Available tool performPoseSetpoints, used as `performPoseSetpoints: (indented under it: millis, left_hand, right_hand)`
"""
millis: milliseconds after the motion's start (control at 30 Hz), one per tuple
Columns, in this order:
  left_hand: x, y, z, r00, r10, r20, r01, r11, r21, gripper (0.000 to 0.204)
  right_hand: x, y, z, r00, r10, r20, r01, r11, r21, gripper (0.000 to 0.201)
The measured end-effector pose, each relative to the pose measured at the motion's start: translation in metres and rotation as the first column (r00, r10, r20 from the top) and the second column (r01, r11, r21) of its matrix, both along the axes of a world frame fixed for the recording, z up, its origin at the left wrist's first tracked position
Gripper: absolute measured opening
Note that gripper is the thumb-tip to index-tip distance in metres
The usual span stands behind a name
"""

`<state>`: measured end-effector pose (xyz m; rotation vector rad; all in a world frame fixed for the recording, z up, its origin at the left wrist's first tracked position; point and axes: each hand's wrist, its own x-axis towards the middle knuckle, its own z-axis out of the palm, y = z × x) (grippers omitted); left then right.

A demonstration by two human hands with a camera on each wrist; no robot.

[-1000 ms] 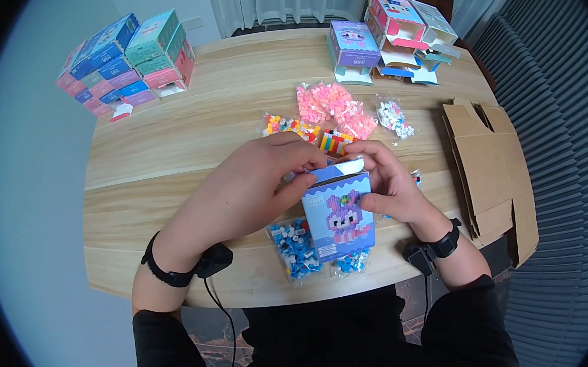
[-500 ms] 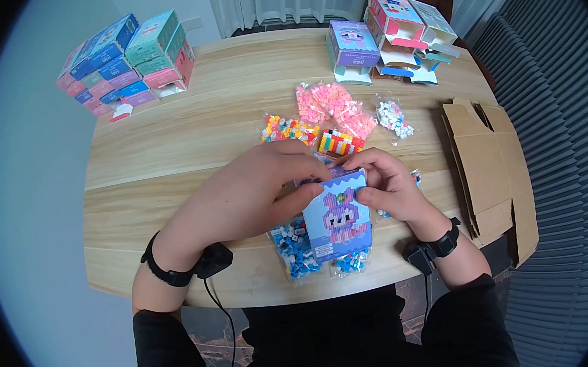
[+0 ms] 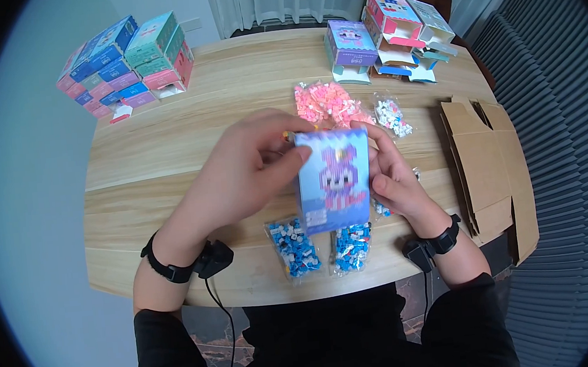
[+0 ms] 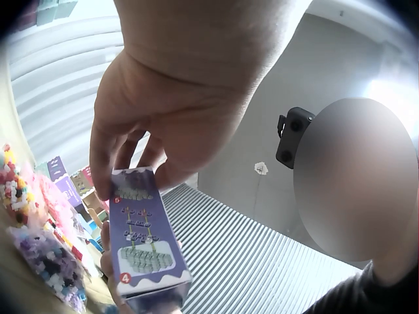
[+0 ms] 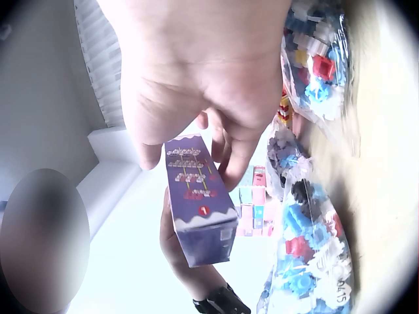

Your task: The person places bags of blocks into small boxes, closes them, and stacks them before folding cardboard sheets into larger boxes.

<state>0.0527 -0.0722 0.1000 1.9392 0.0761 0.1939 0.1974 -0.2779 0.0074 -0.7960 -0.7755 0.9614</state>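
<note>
A purple-and-blue toy-block box (image 3: 335, 162) with a pixel rabbit on its front stands upright, raised above the table. My left hand (image 3: 237, 178) pinches its upper left corner, thumb on the front and fingers behind. My right hand (image 3: 400, 178) is at the box's right side; its fingers reach behind the upper right edge and its thumb stands off the front. Numbered building steps show on the box's narrow sides in both wrist views. Below the box lie two clear bags of blue and white blocks, one at left (image 3: 294, 250) and another at right (image 3: 352, 250).
Beyond my hands lie bags of pink blocks (image 3: 329, 103) and a bag of white mixed blocks (image 3: 392, 115). Stacked boxes (image 3: 131, 61) stand at the far left, opened boxes (image 3: 396, 35) at the far right. Flattened cardboard (image 3: 488, 166) lies along the right edge.
The box's top flap, raised a second ago, is folded down out of sight. Both hands have moved away from me and the box has risen. The right thumb has come off its front.
</note>
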Motion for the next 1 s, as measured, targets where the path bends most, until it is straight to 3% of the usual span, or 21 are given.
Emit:
performPoseSetpoints:
  millis: [100, 200, 267, 467, 567, 667, 767, 867, 900, 1000]
  left_hand:
    - [0.004, 0.005, -0.001, 0.997, 0.075, -0.012, -0.075, 0.996, -0.056, 0.023]
    - [0.011, 0.011, -0.014, 0.997, 0.066, -0.049, -0.070, 0.994, -0.089, 0.024]
    - [0.013, 0.014, -0.016, 0.996, 0.036, -0.080, -0.044, 0.993, -0.112, 0.027]
    - [0.021, 0.046, -0.028, 0.986, 0.086, -0.146, -0.144, 0.878, -0.456, 0.033]
    - [0.012, 0.088, -0.064, 0.985, -0.046, -0.169, -0.100, 0.642, -0.760, 0.029]
    - [-0.010, 0.126, -0.095, 0.990, -0.057, -0.130, -0.097, 0.403, -0.910, 0.027]
    - [-0.029, 0.142, -0.107, 0.986, 0.078, -0.147, -0.162, 0.255, -0.953, 0.026]
    - [-0.034, 0.153, -0.123, 0.992, 0.048, -0.115, -0.121, 0.143, -0.982, 0.025]
    - [-0.036, 0.156, -0.127, 0.994, 0.042, -0.103, -0.108, 0.133, -0.985, 0.026]
    - [-0.033, 0.161, -0.133, 0.998, 0.014, -0.067, -0.068, 0.125, -0.990, 0.028]
  right_hand:
    - [0.001, -0.002, 0.004, 0.993, 0.062, 0.105, -0.054, 0.996, -0.077, 0.086]
    - [-0.003, -0.006, 0.019, 0.989, 0.141, 0.045, -0.133, 0.979, -0.153, 0.085]
    - [0.000, -0.004, 0.011, 0.993, 0.085, 0.081, -0.074, 0.988, -0.134, 0.083]
    - [0.004, -0.004, 0.004, 0.999, 0.030, -0.028, -0.032, 0.997, -0.076, 0.080]
    - [0.006, -0.004, 0.003, 1.000, 0.018, -0.016, -0.019, 0.999, -0.039, 0.080]
    - [0.002, -0.003, 0.003, 1.000, -0.006, 0.001, 0.006, 0.999, -0.043, 0.085]
    - [-0.001, -0.003, 0.004, 1.000, -0.019, 0.020, 0.021, 0.997, -0.076, 0.091]
    - [-0.005, -0.001, 0.005, 0.998, -0.059, 0.030, 0.062, 0.992, -0.106, 0.094]
    - [-0.003, -0.005, 0.008, 0.999, -0.031, 0.044, 0.037, 0.989, -0.140, 0.098]
    - [-0.005, -0.005, 0.008, 0.983, -0.149, 0.110, 0.156, 0.986, -0.063, 0.101]
